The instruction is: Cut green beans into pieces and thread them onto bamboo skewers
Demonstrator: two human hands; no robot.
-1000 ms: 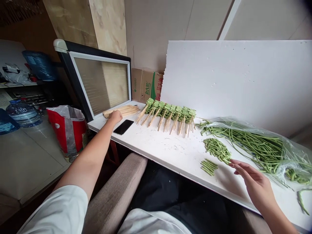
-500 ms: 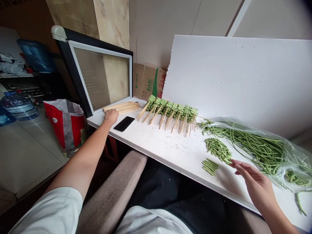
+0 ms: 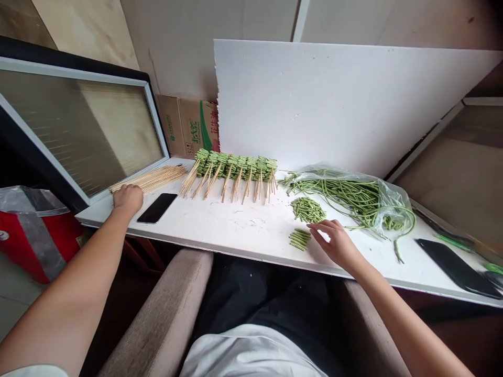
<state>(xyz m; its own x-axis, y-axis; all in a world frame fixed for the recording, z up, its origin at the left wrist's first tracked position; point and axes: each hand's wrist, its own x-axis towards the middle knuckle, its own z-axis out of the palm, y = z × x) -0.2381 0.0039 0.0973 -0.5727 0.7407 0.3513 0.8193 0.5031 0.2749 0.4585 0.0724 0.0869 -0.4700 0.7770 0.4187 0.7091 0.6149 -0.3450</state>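
Pale panelled wall [image 3: 176,52] to the rear, seams vertical. White foam board [image 3: 314,104] leans against it, behind a white table [image 3: 236,233]. Cardboard box [image 3: 186,128] stands between the board and a glass-topped freezer [image 3: 78,131]. Fabric armchair [image 3: 165,309] faces the table edge. Tiled floor [image 3: 11,309] at lower left. Light even and diffuse.

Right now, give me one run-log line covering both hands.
left hand: at bamboo skewers | right hand: open, beside cut long-bean pieces | nearby: skewered beans

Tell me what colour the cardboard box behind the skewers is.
The cardboard box is brown with a green band and green lettering, showing best in the head view.
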